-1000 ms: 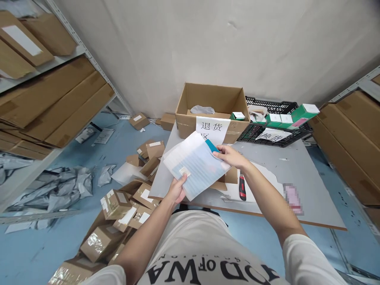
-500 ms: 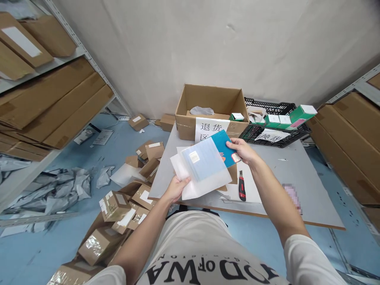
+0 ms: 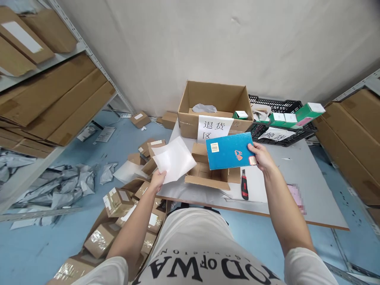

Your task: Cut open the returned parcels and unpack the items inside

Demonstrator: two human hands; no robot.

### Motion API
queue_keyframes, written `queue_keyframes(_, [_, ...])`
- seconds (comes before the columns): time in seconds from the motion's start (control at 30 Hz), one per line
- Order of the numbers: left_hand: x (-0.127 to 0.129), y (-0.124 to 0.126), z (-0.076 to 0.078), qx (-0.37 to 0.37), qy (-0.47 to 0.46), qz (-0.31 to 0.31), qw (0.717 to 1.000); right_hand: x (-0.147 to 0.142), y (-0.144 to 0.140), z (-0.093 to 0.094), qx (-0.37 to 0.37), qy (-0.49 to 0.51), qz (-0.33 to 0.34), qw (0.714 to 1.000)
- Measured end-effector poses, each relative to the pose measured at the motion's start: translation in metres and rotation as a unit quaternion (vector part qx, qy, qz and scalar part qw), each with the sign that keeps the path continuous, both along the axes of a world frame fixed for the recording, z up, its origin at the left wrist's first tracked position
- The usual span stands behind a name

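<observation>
Blue booklet (image 3: 230,151), held flat at its right edge by my right hand (image 3: 261,155), above the grey table (image 3: 311,186). I see my thumb on its cover beside a small pink sticker; the other fingers are hidden behind it. A white barcode label sits near its top left corner, and the red mark on the cover is too small for me to read. My left hand (image 3: 157,180) pinches the near corner of an empty white foam sleeve (image 3: 174,159), which stands to the left of the booklet and apart from it, over the table's left edge. Nearest to me, my own shirt fills the bottom of the view and hides the table's near edge in the middle. On the floor to the near left I make out a heap of small taped parcels (image 3: 118,209); several are cut off by my left arm. On the table, just under the booklet, lies an open small carton (image 3: 208,174), its far flaps partly covered by the booklet. A red-and-black utility knife (image 3: 244,186) lies to its right. A blurred pink patch further right cannot be made out. Farther off stands a large open cardboard box (image 3: 215,107) with a paper sign whose lower line the booklet hides. To its right is a black crate (image 3: 279,118) holding green cartons.
</observation>
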State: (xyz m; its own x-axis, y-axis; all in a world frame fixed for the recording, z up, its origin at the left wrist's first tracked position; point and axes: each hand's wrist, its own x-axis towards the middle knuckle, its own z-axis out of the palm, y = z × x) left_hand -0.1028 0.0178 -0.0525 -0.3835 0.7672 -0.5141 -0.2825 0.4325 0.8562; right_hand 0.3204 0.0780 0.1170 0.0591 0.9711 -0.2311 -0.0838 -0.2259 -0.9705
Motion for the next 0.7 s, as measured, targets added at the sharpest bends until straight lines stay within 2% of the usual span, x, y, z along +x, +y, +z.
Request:
queue_keyframes(0.07, [-0.006, 0.0, -0.008, 0.004, -0.035, 0.007, 0.999, 0.0, -0.003, -0.009, -0.016, -0.001, 0.005, 1.0])
queue_keyframes(0.17, [-0.014, 0.006, -0.01, 0.027, -0.076, 0.04, 0.996, -0.003, -0.006, -0.016, -0.026, 0.001, 0.004, 1.0])
queue_keyframes(0.33, [-0.04, 0.032, -0.009, 0.018, -0.064, 0.192, 0.979, -0.006, -0.01, -0.02, -0.024, 0.02, -0.017, 0.999])
queue_keyframes(0.43, [-0.057, 0.048, -0.01, 0.007, -0.058, 0.239, 0.969, -0.008, -0.015, -0.025, -0.034, 0.03, -0.026, 0.999])
queue_keyframes(0.5, [-0.065, 0.056, -0.01, 0.004, -0.061, 0.245, 0.968, -0.009, -0.019, -0.028, -0.039, 0.038, -0.029, 0.998])
queue_keyframes(0.6, [-0.066, 0.064, -0.007, 0.002, -0.112, 0.21, 0.971, -0.012, -0.023, -0.032, -0.045, 0.054, -0.024, 0.997])
queue_keyframes(0.7, [-0.056, 0.067, 0.005, -0.055, -0.167, 0.162, 0.971, -0.015, -0.023, -0.034, -0.058, 0.065, -0.004, 0.996])
